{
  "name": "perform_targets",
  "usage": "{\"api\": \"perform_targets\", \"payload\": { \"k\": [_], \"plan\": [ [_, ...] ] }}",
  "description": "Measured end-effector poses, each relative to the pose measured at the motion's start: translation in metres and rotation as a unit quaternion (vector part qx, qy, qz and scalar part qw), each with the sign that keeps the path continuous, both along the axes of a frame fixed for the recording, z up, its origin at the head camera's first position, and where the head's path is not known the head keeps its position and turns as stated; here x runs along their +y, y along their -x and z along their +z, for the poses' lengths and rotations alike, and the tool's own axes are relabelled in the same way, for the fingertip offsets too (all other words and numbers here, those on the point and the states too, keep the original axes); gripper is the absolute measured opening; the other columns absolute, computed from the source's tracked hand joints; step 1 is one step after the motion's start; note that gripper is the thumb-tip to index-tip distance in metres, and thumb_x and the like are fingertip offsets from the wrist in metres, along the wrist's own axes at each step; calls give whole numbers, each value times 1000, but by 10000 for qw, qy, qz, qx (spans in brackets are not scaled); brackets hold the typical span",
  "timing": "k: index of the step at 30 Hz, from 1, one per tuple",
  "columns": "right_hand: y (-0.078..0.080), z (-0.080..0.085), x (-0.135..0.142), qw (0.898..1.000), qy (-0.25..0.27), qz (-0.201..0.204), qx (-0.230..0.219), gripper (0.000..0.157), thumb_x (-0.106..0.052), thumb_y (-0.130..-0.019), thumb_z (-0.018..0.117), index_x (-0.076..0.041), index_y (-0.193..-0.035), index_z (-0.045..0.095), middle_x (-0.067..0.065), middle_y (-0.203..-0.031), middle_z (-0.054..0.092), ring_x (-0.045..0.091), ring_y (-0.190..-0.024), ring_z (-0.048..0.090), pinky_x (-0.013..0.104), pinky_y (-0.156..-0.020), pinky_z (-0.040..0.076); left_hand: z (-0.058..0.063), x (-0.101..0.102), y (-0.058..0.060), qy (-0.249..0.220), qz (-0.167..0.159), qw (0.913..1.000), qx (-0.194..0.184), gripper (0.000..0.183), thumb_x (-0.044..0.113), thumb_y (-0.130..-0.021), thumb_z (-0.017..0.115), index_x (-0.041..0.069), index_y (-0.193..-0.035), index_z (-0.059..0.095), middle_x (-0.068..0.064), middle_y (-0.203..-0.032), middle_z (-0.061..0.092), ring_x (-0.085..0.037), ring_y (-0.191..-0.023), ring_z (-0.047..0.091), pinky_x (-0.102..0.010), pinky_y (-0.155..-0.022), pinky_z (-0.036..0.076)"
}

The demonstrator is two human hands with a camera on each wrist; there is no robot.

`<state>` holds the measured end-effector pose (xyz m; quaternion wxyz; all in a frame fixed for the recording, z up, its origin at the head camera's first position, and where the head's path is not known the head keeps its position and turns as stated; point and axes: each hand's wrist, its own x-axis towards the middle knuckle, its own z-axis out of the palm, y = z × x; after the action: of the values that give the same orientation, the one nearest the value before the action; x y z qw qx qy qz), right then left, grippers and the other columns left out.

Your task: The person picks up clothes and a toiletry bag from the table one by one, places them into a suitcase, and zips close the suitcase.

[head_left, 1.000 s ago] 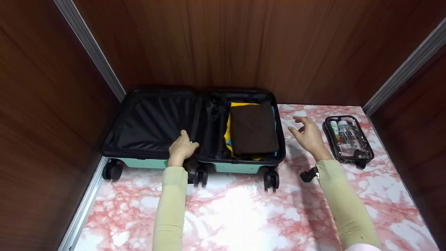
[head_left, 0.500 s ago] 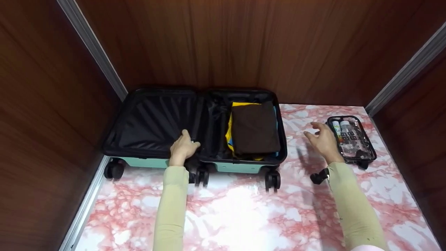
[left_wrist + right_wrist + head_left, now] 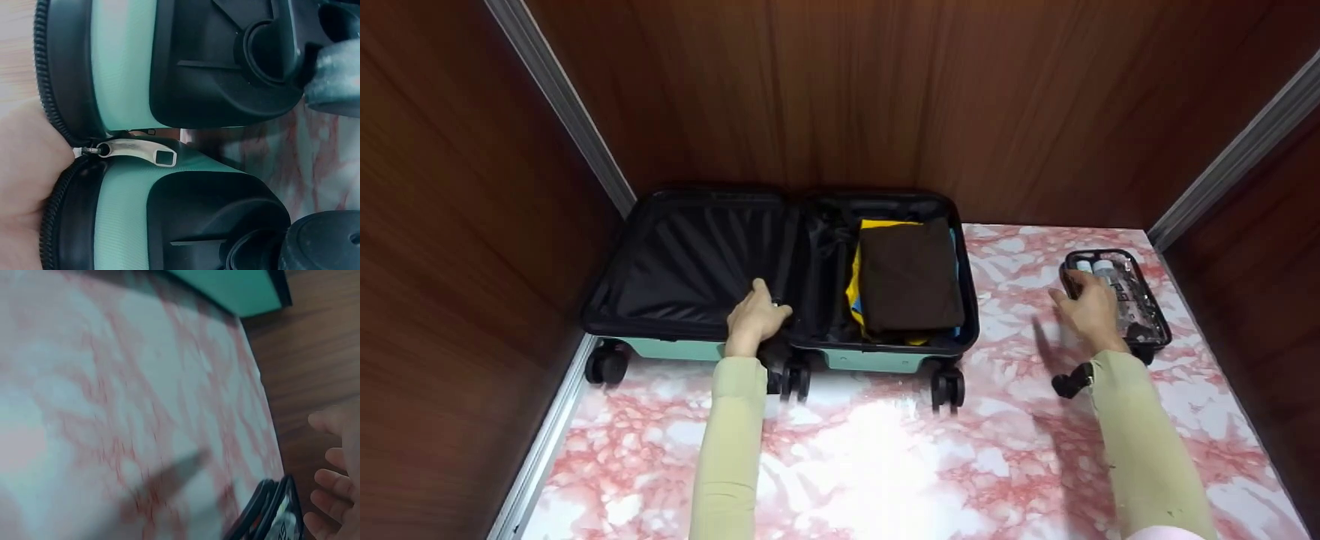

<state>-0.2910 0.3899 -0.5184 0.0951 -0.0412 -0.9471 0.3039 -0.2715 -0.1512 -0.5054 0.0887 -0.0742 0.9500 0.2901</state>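
Observation:
A mint-green suitcase with black lining lies spread open on the floor. Folded clothes, a brown garment on top of yellow and blue ones, fill much of its right half. My left hand rests on the front rim near the middle, beside a metal zipper pull in the left wrist view. At the right lies a clear toiletry pouch with black edges and small bottles inside. My right hand overlaps its left side, fingers apart and holding nothing; the right wrist view shows the fingers beside the pouch.
Black wheels stick out at the suitcase's front. Brown wooden panels stand behind and on both sides, with metal strips along the corners. The floor is red-and-white marbled.
My right hand has moved to the right, from beside the suitcase to over the left side of the toiletry pouch. The left hand stays at the suitcase rim.

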Motion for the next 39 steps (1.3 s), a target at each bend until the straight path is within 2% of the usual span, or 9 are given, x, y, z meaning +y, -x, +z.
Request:
{"api": "perform_targets", "payload": {
  "k": [6,12,19,25,31,39],
  "plan": [
    [-4,-2,18,9989,-190,-291,-322,63,-31,-100,62,10,-145,46,40,-139,43,59,-130,35,65,-107,27,-1,0,1,68,27,10000,50,81,35,-97,61,0,-158,21,-24,-147,50,-45,-125,53,-55,-104,38],
    [-11,-4,38,9973,-364,-566,-283,62,-28,-97,63,13,-141,48,44,-134,42,61,-126,36,65,-106,28,1,1,1,44,0,10000,42,81,35,-98,62,-1,-158,21,-24,-147,49,-45,-127,51,-55,-106,36],
    [-19,-1,61,9952,-153,-813,-517,68,-32,-98,59,15,-143,44,46,-134,40,61,-125,36,65,-104,30,2,3,1,55,25,10000,69,79,35,-98,62,0,-157,24,-23,-145,51,-45,-126,52,-57,-105,36],
    [-28,11,84,9908,-300,-997,-863,71,-35,-97,57,15,-145,40,46,-130,38,62,-123,35,66,-102,31,2,4,1,32,-10,10000,54,80,35,-98,62,0,-158,22,-23,-145,52,-45,-126,52,-56,-105,36],
    [-34,26,107,9857,-523,-1229,-1027,76,-43,-98,53,14,-146,36,47,-135,33,64,-126,30,68,-100,31,1,5,1,109,-24,9999,25,81,36,-97,61,1,-159,21,-21,-143,54,-43,-124,54,-54,-104,39],
    [-37,33,115,9829,-278,-1500,-1035,75,-40,-98,52,15,-145,35,47,-138,33,64,-126,30,66,-103,29,3,3,-1,69,-37,9999,114,78,34,-98,61,0,-157,24,-22,-142,54,-44,-123,54,-55,-103,39]
  ]
}}
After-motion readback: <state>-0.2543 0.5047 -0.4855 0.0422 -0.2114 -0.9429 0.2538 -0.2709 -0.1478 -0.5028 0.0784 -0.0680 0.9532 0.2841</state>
